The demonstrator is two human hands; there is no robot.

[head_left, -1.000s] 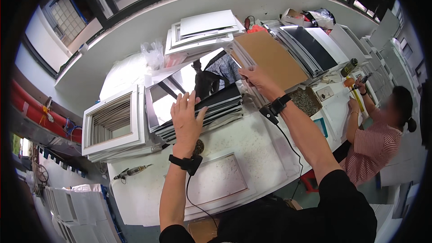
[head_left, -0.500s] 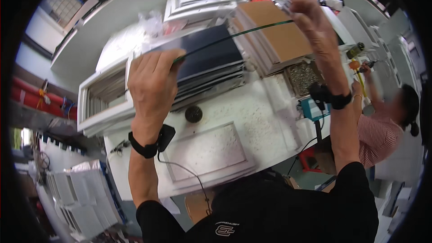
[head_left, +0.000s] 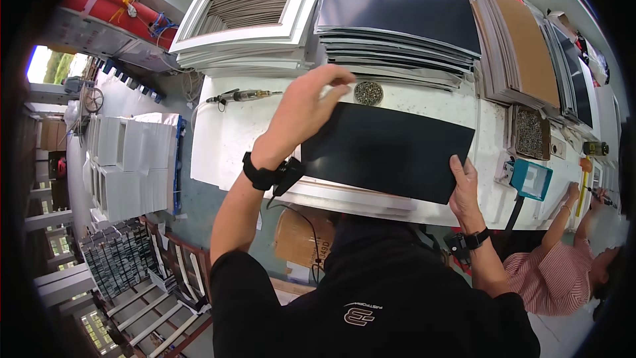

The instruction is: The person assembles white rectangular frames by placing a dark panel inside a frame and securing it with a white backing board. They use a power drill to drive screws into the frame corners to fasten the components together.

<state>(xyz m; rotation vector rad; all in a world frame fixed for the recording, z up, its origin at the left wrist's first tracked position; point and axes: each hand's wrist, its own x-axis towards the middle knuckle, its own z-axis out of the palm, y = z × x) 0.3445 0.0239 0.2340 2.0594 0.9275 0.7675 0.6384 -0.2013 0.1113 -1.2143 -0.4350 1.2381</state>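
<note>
A flat black panel point(head_left: 391, 149) is tilted low above the bench, over a white frame point(head_left: 351, 199) that shows along its near edge. Its right edge is gripped by my right hand point(head_left: 465, 189), thumb on the upper face and the other fingers mostly hidden beneath. At the panel's far left corner is my left hand point(head_left: 306, 107), its thumb and fingers apart, with no grip on the panel. Just beyond the far edge sits a round dish of small metal pieces point(head_left: 368, 93).
Behind are stacks of dark panels point(head_left: 401, 10), white frames point(head_left: 291, 30) and brown boards point(head_left: 523, 53). A power driver point(head_left: 245, 95) lies left. A box of small fasteners point(head_left: 530, 129) and a teal holder point(head_left: 532, 179) stand right, near a co-worker in a striped shirt point(head_left: 553, 275).
The panel, earlier raised edge-on between both hands, has come down face up over the bench. My left hand has let go of it. The view has swung left.
</note>
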